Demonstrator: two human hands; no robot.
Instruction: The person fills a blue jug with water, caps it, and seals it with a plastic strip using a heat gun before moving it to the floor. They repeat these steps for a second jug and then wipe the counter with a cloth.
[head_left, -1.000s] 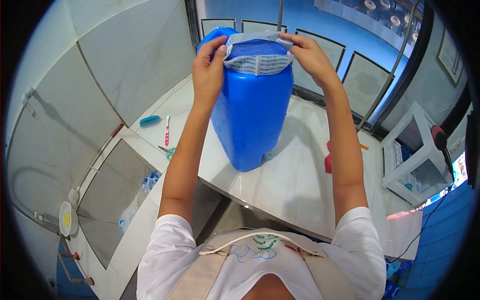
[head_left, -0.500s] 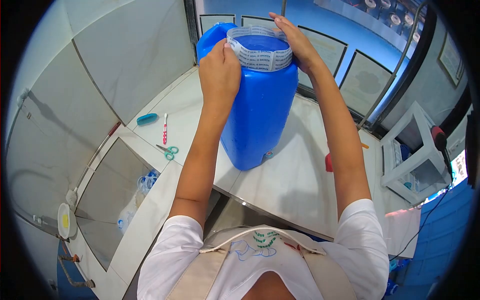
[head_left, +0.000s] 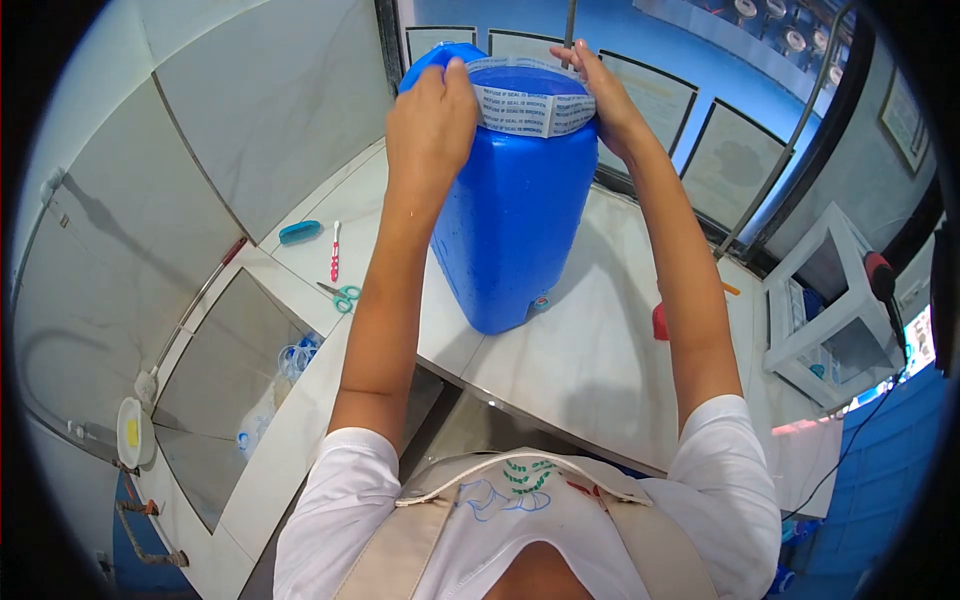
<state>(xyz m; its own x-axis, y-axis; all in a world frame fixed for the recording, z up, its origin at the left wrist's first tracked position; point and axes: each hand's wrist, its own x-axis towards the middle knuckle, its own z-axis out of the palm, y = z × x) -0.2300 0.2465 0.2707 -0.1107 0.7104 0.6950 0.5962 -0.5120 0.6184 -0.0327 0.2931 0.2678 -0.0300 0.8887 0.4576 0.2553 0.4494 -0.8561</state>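
A tall blue water jug [head_left: 520,230] stands upright on the white tiled counter, with a small tap fitting low on its front. Around its round blue lid [head_left: 525,82] sits a loose clear seal band [head_left: 520,112] printed "REFUSE IF SEAL IS BROKEN". My left hand [head_left: 432,120] is closed at the band's left edge, close to the jug's handle; its fingertips are partly hidden. On the opposite side, my right hand [head_left: 612,110] lies against the band with fingers stretched out and apart. The band's far side shows only in part.
Left of the jug lie scissors [head_left: 342,297], a red-and-white toothbrush [head_left: 335,252] and a teal brush [head_left: 299,232]. A red object [head_left: 660,322] is by my right forearm. A white rack [head_left: 830,310] and a heat gun or dryer [head_left: 882,280] with a cord stand at right.
My left hand has shifted slightly up and left, its thumb now higher at the band's edge. The right fingers have spread a little. The band sits slightly lower around the lid.
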